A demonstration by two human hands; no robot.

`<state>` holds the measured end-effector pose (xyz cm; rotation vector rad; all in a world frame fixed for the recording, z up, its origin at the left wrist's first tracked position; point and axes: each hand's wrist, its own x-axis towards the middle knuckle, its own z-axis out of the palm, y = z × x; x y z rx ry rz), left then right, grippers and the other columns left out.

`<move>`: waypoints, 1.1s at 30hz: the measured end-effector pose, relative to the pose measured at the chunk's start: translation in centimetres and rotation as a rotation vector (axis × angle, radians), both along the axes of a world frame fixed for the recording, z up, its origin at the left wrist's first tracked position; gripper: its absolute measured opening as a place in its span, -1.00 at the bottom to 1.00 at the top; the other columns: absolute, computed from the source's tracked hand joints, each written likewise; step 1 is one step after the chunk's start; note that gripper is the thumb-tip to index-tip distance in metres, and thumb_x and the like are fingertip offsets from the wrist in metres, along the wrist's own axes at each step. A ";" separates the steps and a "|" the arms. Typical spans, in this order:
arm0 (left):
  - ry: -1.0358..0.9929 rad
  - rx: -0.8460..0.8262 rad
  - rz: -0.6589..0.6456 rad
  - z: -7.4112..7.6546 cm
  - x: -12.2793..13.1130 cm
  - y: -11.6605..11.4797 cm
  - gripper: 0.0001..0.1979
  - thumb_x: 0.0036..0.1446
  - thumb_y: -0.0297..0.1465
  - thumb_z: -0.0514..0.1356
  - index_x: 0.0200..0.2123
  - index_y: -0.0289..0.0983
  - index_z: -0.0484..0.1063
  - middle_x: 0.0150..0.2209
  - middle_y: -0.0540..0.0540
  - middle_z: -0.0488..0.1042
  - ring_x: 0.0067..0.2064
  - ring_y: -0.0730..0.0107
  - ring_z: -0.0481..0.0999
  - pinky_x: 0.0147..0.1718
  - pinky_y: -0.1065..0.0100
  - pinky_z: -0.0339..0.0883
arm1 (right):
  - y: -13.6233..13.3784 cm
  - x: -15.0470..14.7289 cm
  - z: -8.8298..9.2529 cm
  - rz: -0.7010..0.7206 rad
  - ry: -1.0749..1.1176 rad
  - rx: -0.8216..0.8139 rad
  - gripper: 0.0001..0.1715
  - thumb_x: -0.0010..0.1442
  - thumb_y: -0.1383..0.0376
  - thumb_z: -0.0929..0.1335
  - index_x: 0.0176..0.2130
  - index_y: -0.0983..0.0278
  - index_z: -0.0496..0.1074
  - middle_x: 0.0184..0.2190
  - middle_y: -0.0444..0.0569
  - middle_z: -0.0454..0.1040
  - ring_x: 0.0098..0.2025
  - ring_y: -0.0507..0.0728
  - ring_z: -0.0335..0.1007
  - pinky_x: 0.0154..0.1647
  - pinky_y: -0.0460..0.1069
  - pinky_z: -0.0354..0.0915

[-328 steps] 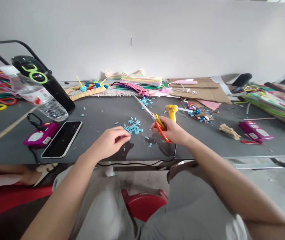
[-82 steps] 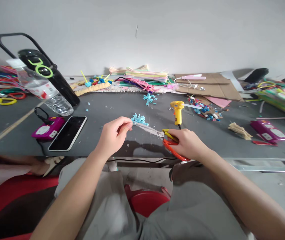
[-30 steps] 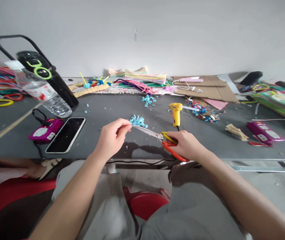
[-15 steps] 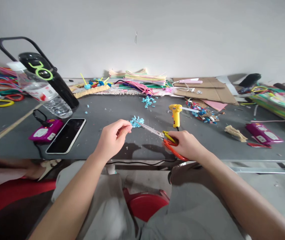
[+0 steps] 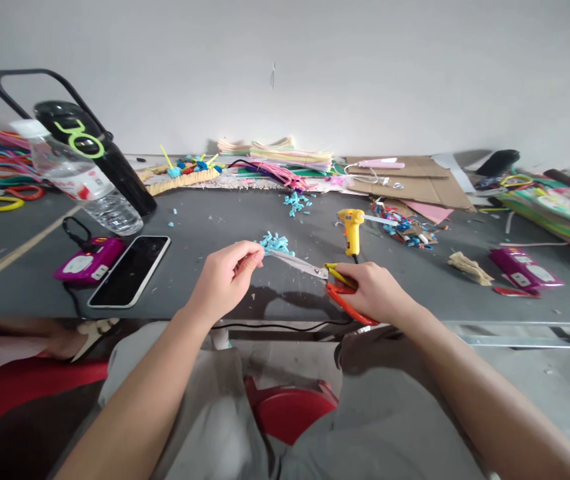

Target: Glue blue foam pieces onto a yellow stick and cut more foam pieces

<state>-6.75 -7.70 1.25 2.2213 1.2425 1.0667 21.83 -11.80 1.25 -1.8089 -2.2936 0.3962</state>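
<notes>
My right hand (image 5: 372, 287) is closed around the handles of a pair of scissors (image 5: 299, 265), one handle yellow and the other red-orange. The blades point left, and their tips reach the fingertips of my left hand (image 5: 229, 277). Thumb and fingers of that hand are pinched together; whatever lies between them is too small or hidden to make out. Just behind the blades, a small pile of light-blue cut pieces (image 5: 275, 241) lies on the grey table (image 5: 205, 220). A second light-blue cluster (image 5: 295, 202) sits farther back.
A yellow glue gun (image 5: 352, 230) stands beyond my right hand. To the left are a phone (image 5: 129, 272), a purple power socket (image 5: 92, 259), a water bottle (image 5: 85, 180) and a black flask (image 5: 119, 170). Cardboard (image 5: 415, 180) and bundles of pipe cleaners (image 5: 289, 159) line the wall.
The scissor tips have shifted left to my left fingertips, and the blades look closer together. My left hand has stayed almost in place. The view has shifted slightly.
</notes>
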 end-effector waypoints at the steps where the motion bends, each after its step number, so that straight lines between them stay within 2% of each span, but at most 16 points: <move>1: 0.003 0.001 -0.001 0.0 0.0 0.0 -0.80 0.34 -0.31 0.10 -0.29 -0.24 0.46 -0.38 0.01 0.54 -0.49 0.55 0.38 -0.45 0.47 0.23 | 0.0 0.0 0.0 -0.003 -0.007 -0.002 -0.70 0.15 0.07 0.29 -0.45 0.19 0.18 -0.58 -0.18 0.23 -0.51 0.04 -0.06 -0.45 -0.05 -0.08; 22: 0.020 -0.020 -0.010 0.0 -0.1 -0.1 -0.80 0.35 -0.30 0.09 -0.28 -0.23 0.45 -0.36 -0.01 0.54 -0.47 0.53 0.38 -0.44 0.46 0.24 | 0.1 -0.1 -0.1 -0.013 -0.041 -0.008 -0.69 0.15 0.09 0.28 -0.47 0.20 0.15 -0.58 -0.16 0.24 -0.51 0.05 0.01 -0.44 -0.05 -0.08; 33: -0.002 -0.046 -0.006 0.1 -0.1 -0.1 -0.76 0.34 -0.27 0.08 -0.33 -0.24 0.43 -0.42 0.00 0.49 -0.48 0.51 0.36 -0.45 0.45 0.23 | -0.2 0.0 0.0 -0.017 0.004 0.011 -0.72 0.14 0.09 0.32 -0.44 0.18 0.19 -0.59 -0.18 0.26 -0.53 0.05 0.00 -0.45 -0.05 -0.07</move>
